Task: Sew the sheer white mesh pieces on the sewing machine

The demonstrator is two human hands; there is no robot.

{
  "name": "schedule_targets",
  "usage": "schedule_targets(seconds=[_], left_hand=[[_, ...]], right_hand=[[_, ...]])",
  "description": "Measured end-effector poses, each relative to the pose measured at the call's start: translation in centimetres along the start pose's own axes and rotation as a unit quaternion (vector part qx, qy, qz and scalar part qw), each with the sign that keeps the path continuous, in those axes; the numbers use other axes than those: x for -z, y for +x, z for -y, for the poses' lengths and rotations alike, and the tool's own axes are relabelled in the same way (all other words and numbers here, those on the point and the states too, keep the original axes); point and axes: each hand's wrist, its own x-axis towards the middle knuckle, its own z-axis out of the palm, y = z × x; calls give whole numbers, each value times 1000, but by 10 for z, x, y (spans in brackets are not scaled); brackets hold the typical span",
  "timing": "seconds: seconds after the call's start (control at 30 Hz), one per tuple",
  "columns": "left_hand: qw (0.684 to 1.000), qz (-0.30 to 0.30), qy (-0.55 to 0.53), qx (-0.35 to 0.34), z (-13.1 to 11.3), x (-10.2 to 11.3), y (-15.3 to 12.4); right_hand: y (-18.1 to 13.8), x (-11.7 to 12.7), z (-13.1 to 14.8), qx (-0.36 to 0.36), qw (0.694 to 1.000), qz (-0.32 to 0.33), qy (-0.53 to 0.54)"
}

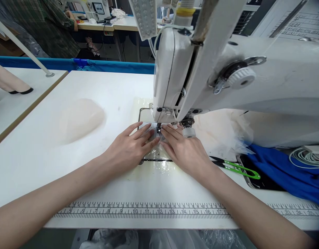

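My left hand (130, 147) lies flat on the sewing machine's metal plate (154, 155), fingers stretched toward the needle area. My right hand (184, 147) lies flat beside it, fingers pointing in at the presser foot (159, 129). Both hands press on a small clear, glossy piece (159, 140) under the white sewing machine (201, 79). The fingertips of the two hands almost meet at the needle. What exactly lies under the fingers is hard to make out.
A pale moulded foam cup (80, 119) lies on the white table at left. Green thread snips (241, 167), a phone (260, 178) and blue cloth (286, 169) lie at right, with sheer pale fabric (227, 133) behind. A printed ruler (149, 209) runs along the table's front edge. Another person (45, 27) stands at the back left.
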Motion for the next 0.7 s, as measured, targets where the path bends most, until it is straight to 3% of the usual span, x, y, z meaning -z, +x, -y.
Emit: schedule_targets(seconds=[0.7], left_hand=[[999, -21, -14, 24, -2, -2, 1]], right_hand=[[-5, 2, -1, 21, 999, -24, 7]])
